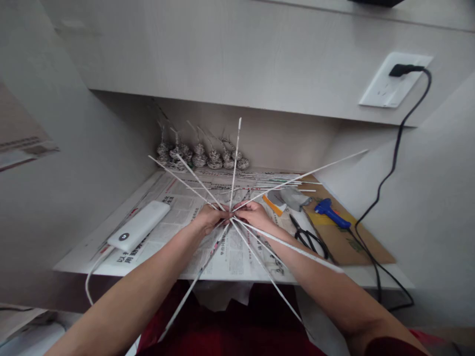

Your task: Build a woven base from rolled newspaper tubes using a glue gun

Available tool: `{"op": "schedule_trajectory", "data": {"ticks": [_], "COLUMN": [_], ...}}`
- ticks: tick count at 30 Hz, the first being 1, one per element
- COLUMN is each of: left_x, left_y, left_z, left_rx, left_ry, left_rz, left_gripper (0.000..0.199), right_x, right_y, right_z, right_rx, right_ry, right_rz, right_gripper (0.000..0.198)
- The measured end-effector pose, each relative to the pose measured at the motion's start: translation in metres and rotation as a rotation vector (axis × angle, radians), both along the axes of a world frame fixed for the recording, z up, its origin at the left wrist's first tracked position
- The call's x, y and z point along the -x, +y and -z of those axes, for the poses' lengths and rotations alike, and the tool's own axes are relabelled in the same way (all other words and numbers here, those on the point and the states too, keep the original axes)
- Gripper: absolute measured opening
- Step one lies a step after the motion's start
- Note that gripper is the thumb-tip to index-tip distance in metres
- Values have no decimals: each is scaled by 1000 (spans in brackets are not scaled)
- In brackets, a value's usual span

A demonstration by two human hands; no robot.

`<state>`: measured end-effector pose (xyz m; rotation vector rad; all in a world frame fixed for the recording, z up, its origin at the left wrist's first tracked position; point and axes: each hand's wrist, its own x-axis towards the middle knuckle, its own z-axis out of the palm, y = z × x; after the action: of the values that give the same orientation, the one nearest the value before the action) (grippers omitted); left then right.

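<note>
Several thin rolled-paper sticks [236, 158] fan out like spokes from one crossing point above the newspaper-covered table. My left hand [214, 217] is closed on the crossing from the left, its fingers wrapped around the stick ends. From the right, my right hand [253, 215] pinches the same crossing, with its fingertips close to those of the left. Some sticks point away toward the back wall, others come toward my body and over my right forearm. How the sticks join in the middle is hidden by my fingers.
Small woven gourd shapes [214, 159] stand along the back. Loose paper sticks lie before them. At right are black scissors [308, 236], a blue glue gun [332, 213] on cardboard [358, 247], and a black cord [394, 163]. A white power bank [143, 226] lies left.
</note>
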<state>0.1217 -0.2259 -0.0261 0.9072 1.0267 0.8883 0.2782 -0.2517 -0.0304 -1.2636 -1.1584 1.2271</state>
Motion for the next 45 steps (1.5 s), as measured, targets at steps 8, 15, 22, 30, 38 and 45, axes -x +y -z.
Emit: {"op": "schedule_trajectory", "data": {"ticks": [8, 15, 22, 30, 38, 45], "left_x": [2, 4, 9, 2, -3, 0], "left_y": [0, 0, -2, -4, -5, -2], "left_z": [2, -6, -5, -4, -3, 1], "left_rx": [-44, 102, 52, 46, 5, 26], "left_ry": [30, 8, -44, 41, 156, 123], "left_rz": [72, 52, 121, -8, -61, -33], "left_gripper": [11, 19, 20, 16, 14, 15], "right_x": [-6, -11, -7, -1, -3, -5], "right_y": [-17, -27, -32, -34, -31, -34], "right_z": [-15, -18, -16, -17, -14, -26], "right_rx": [-46, -220, -23, 23, -252, -474], "right_ry": [-247, -434, -290, -210, -541, -802], "right_rz": [-59, -154, -166, -111, -189, -259], "right_gripper": [22, 22, 19, 20, 17, 16]}}
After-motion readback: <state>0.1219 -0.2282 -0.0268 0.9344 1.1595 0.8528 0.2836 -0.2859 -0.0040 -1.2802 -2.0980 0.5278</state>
